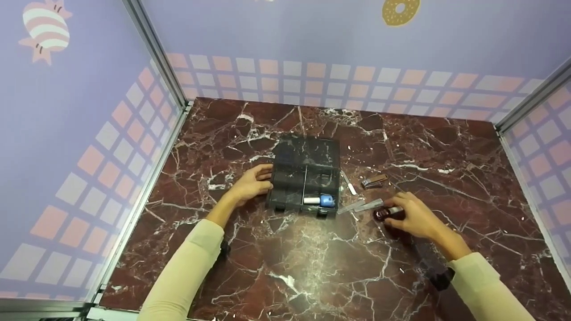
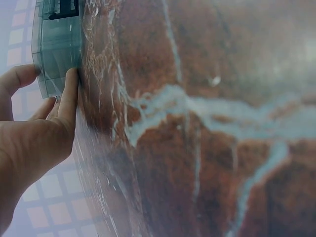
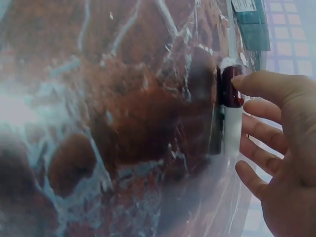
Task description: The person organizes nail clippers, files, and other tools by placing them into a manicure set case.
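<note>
A dark see-through compartment box (image 1: 287, 189) lies on the marbled tabletop, its lid (image 1: 308, 149) folded back behind it. In its right front compartment is a blue nail polish bottle (image 1: 327, 200) with a white cap. My left hand (image 1: 250, 183) touches the left side of the box with thumb and fingertips. To the right of the box, my right hand (image 1: 417, 216) holds a dark red nail polish bottle (image 3: 231, 89) by thumb and fingers, white cap (image 3: 232, 131) towards the palm. The bottle lies sideways at table level; whether it touches the surface I cannot tell.
Between the box and my right hand lie a nail clipper (image 1: 374, 180), a thin white-ended stick (image 1: 350, 185) and two clear strips (image 1: 368, 205). Patterned walls (image 1: 312, 78) with metal edge rails (image 1: 156, 49) enclose the back and sides of the table.
</note>
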Available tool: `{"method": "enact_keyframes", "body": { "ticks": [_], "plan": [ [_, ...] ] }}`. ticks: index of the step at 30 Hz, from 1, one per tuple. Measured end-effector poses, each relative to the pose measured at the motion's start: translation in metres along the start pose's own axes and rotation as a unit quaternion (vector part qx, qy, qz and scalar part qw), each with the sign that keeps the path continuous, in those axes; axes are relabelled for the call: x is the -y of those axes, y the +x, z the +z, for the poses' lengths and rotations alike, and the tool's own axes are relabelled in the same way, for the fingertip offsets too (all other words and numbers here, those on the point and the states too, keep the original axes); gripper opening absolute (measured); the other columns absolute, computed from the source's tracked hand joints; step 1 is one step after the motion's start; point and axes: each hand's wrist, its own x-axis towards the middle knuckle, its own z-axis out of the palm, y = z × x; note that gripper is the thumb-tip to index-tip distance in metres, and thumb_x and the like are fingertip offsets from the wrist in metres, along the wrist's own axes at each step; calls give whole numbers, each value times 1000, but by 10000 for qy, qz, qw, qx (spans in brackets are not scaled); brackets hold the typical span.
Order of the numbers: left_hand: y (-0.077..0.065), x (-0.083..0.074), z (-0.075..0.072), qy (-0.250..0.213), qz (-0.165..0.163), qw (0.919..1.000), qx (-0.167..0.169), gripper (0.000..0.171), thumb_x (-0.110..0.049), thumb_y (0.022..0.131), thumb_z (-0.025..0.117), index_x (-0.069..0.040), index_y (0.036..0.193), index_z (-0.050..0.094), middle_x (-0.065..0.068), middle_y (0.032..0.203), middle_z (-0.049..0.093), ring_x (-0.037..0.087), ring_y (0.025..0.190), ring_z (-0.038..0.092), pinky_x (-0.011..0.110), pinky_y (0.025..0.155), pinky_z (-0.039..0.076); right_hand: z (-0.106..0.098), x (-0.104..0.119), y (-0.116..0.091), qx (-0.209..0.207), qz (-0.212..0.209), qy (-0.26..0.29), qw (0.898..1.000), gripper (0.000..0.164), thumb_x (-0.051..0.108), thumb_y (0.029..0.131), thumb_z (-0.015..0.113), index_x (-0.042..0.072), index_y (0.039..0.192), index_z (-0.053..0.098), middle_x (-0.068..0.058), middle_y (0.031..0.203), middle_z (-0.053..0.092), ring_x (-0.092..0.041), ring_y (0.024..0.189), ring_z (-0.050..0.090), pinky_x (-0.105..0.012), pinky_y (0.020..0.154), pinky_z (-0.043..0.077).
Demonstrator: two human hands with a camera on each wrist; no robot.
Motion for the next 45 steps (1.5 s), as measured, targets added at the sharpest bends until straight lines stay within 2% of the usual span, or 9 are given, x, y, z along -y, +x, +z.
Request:
{"method": "enact_keyframes", "body": {
  "ticks": [3,6,10,15,18,22,30,38,45],
  "plan": [
    [-2,-1,0,71,-18,10000,-18,70,7,98,58,2,163,32,25,163,39,40,149,42,52,114,48,5,1,2,18,-58,-88,9999,39,18,79,92,7,113,76,-7,112,69,-30,106,61,-56,94,53],
    [-3,-1,0,106,-33,9999,2,70,6,99,58,2,163,32,25,165,37,40,149,42,53,114,47,9,2,5,-63,-128,-71,9999,33,14,79,92,8,106,75,-5,102,68,-26,96,61,-51,84,54],
    [-3,-2,1,147,-46,9999,29,69,5,100,58,1,164,32,24,166,35,39,150,41,54,115,46,14,5,10,-193,-104,196,9996,28,12,79,92,8,99,73,-1,92,66,-18,84,62,-41,74,55],
    [-4,-2,-1,139,-80,9999,-41,69,5,100,59,0,164,33,23,165,38,38,149,43,53,115,46,16,18,25,-510,-137,547,9971,26,11,80,92,7,99,75,1,89,67,-15,77,62,-35,70,54],
    [-4,-2,-1,77,-53,9999,-47,70,7,99,59,1,164,33,24,164,37,39,149,42,53,115,46,16,30,40,-673,-223,742,9947,27,10,80,92,6,102,77,0,91,69,-17,79,65,-37,73,58],
    [-8,0,-2,64,-63,10000,-36,70,7,99,58,2,164,31,25,165,35,39,151,39,53,115,45,20,51,64,-688,-367,902,9929,28,13,81,92,5,103,77,-2,94,71,-19,84,68,-41,80,60],
    [-4,-2,0,-57,-43,10000,-10,71,8,98,58,3,163,31,26,165,36,39,151,39,52,115,46,31,89,103,-545,-610,1103,9905,25,14,84,89,3,101,75,-4,96,70,-19,85,67,-37,79,61],
    [-3,-1,-2,168,-64,9998,-4,70,6,99,60,-2,164,33,21,165,37,36,152,38,53,115,46,46,109,123,-438,-750,997,9912,25,21,86,88,5,99,74,-3,92,67,-18,81,61,-35,74,55],
    [-2,-1,-2,99,-68,9999,13,71,6,98,59,-1,164,33,22,165,38,36,151,39,53,116,45,55,114,130,-460,-970,845,9906,27,22,85,88,3,96,73,-6,91,66,-23,82,65,-39,76,57]
  ]
}}
